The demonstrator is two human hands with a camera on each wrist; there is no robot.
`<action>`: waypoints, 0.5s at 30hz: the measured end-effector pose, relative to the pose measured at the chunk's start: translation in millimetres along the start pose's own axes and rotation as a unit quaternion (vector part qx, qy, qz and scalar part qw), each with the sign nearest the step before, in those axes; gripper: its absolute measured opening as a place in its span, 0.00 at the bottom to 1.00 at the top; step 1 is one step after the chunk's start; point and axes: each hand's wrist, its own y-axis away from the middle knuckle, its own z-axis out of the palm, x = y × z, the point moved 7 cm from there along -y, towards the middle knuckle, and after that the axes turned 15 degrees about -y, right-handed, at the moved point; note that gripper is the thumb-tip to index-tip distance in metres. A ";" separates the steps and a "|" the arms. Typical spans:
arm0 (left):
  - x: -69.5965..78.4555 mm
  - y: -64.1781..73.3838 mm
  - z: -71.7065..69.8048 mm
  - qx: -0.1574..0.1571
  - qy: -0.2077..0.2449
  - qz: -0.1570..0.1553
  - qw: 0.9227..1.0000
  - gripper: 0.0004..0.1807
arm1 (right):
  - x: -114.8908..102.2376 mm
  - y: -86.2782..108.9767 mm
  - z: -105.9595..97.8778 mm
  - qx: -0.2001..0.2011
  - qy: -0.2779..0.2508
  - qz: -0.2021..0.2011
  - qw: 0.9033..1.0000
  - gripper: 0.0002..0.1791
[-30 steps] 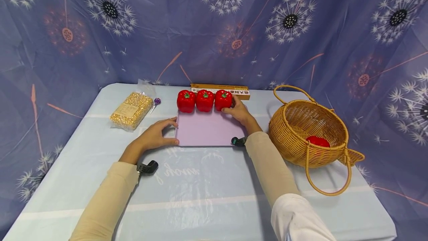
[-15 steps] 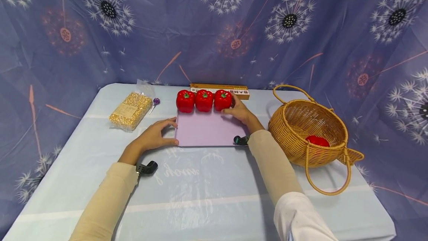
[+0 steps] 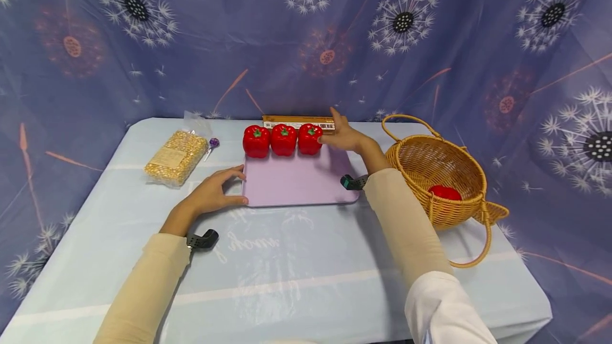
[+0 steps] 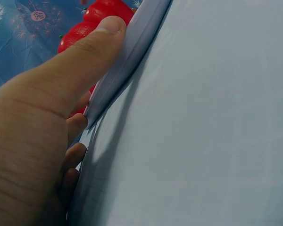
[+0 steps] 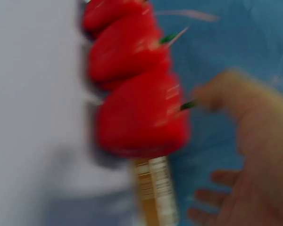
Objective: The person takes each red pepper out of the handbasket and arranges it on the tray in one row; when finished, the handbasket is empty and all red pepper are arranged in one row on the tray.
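Three red bell peppers stand in a row along the far edge of a pale purple tray: a left one, a middle one and a right one. My left hand rests at the tray's left side, thumb and fingertips spread along its rim. Above and beside the right pepper is my right hand, fingers spread and nothing held. In the blurred right wrist view its thumb is close to that pepper's green stem.
A wicker basket at the right holds another red pepper. Behind the tray lies a long, narrow box. At the left are a clear bag of yellow corn kernels and a purple lollipop. A patterned curtain hangs behind the table.
My right hand has let go of the right pepper and lifted up and to the right, fingers spreading. The left hand stays at the tray's edge. The head view has shifted slightly.
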 end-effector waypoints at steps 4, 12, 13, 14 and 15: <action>-0.9 1.5 0.3 0.002 0.006 0.000 1.000 0.35 | -39.5 23.9 -12.7 -0.068 0.136 -0.017 0.988 0.52; -0.9 1.3 3.3 -0.003 0.004 -0.002 1.000 0.36 | -79.7 93.7 -62.5 -0.160 0.175 -0.027 0.971 0.36; -1.2 1.2 2.2 -0.002 0.002 -0.003 1.000 0.36 | -78.1 102.2 -70.9 -0.162 0.174 -0.019 0.971 0.34; -1.7 1.1 1.2 -0.001 -0.001 -0.003 1.000 0.36 | -74.8 110.1 -79.6 -0.164 0.176 -0.011 0.970 0.32; -2.3 1.1 -0.1 0.000 -0.003 -0.004 1.000 0.36 | -69.1 117.7 -87.7 -0.172 0.172 0.004 0.970 0.31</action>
